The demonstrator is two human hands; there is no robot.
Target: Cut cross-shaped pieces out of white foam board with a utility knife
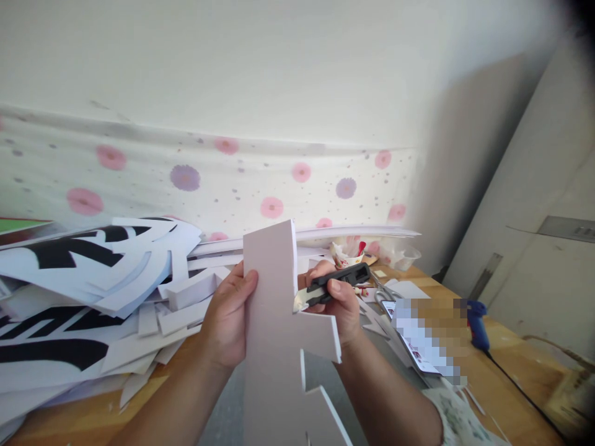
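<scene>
My left hand [229, 316] grips the left edge of a tall white foam-board cutout [274, 334], holding it upright in front of me. The cutout has stepped notches along its right side. My right hand [341, 300] is closed around a black utility knife [337, 282]. The knife's blade end [300, 301] rests against the cutout's right edge, at an inner corner of a notch. Both hands hover above a wooden table [506, 378].
A heap of white and black foam-board offcuts [93, 297] covers the table's left. Scissors [383, 291], a phone [413, 347], a blue glue gun [476, 322] with its cord, and a clear plastic tub [404, 254] lie to the right. A flowered cloth [209, 179] hangs behind.
</scene>
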